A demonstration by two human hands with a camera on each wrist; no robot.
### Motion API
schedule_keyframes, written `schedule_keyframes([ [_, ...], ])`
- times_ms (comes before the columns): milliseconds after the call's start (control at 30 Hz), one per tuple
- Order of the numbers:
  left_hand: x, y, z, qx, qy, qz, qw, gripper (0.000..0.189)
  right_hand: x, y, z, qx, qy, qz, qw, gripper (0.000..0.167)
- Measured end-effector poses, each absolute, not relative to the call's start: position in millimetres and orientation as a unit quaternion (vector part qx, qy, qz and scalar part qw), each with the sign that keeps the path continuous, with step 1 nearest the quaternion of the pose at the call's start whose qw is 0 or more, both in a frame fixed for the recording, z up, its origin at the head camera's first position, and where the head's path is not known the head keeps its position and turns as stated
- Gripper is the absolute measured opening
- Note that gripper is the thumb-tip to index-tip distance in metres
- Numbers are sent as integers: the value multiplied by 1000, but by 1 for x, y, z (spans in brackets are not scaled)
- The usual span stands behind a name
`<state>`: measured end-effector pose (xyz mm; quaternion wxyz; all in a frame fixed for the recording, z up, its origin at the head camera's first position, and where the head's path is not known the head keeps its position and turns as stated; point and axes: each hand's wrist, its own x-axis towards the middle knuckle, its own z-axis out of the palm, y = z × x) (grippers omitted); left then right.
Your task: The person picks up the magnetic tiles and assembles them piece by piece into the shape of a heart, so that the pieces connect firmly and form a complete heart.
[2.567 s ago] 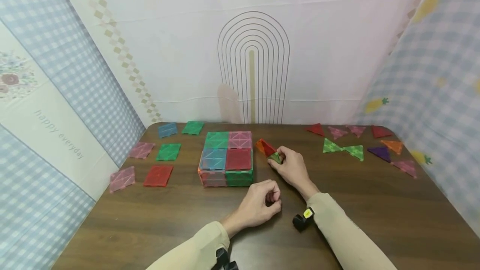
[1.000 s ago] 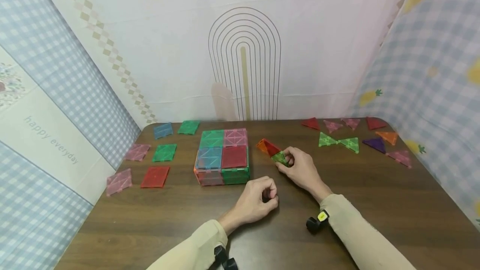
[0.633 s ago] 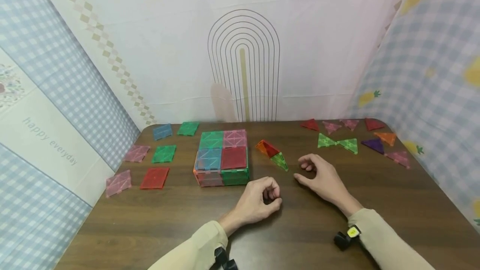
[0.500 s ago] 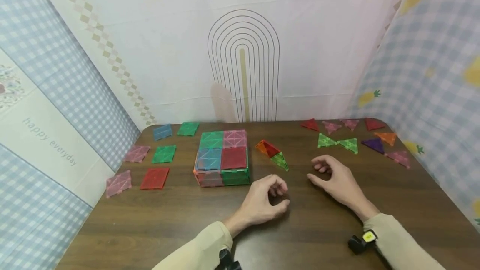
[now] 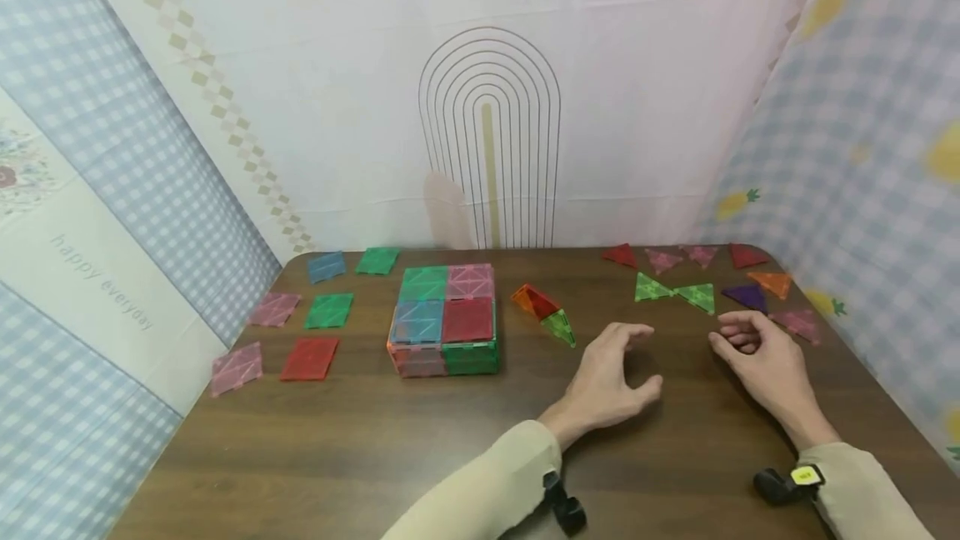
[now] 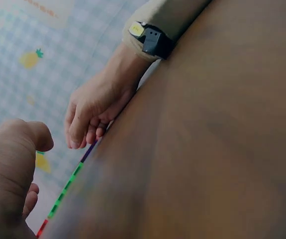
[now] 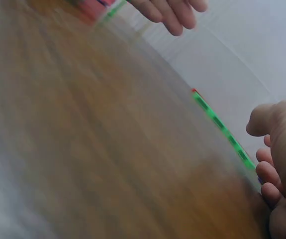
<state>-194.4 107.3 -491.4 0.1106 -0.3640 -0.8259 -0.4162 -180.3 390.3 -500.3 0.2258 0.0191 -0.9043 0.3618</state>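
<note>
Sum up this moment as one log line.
left hand: empty | right hand: empty, near purple triangle | tile box: touched by neither

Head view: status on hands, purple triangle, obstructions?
Left hand and right hand: nothing visible in either. Purple triangle: flat on table, just beyond right hand's fingers. Nothing seen in between.

Green triangle pair [image 5: 697, 297]; purple triangle [image 5: 746, 297]; brown wood-grain tabletop [image 5: 337, 457]; beige sleeves [image 5: 480, 486]; blue-white checked cloth [image 5: 855, 123], yellow pineapples [image 5: 733, 205].
</note>
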Motion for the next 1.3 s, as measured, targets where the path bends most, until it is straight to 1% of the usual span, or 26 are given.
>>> schedule_keyframes([
  [167,-209,131,-492,-330,-853,-388,114,69,-183,396,-502,8,-905,360,228,32],
  [267,-218,140,-494,-311,-867,-375,103,74,-183,394,-504,6,-905,360,228,31],
  [400,-229,149,-495,-296,-885,-348,92,80,-183,392,-504,6,-904,363,227,30],
  [500,-238,154,-495,-287,-898,-319,95,85,-183,389,-503,8,-905,364,221,30],
  [700,-252,164,-499,-277,-916,-277,91,89,-182,387,-503,5,-909,357,215,28],
  [833,-261,168,-499,-284,-922,-250,84,88,-182,388,-502,3,-908,358,219,27],
  [1067,-265,168,-499,-278,-936,-210,45,83,-184,385,-501,2,-907,360,218,25],
  [1200,-261,168,-499,-275,-942,-185,60,73,-184,385,-501,-2,-909,358,215,26],
  [1300,-256,169,-500,-280,-942,-169,81,60,-182,386,-500,-1,-911,352,213,29],
])
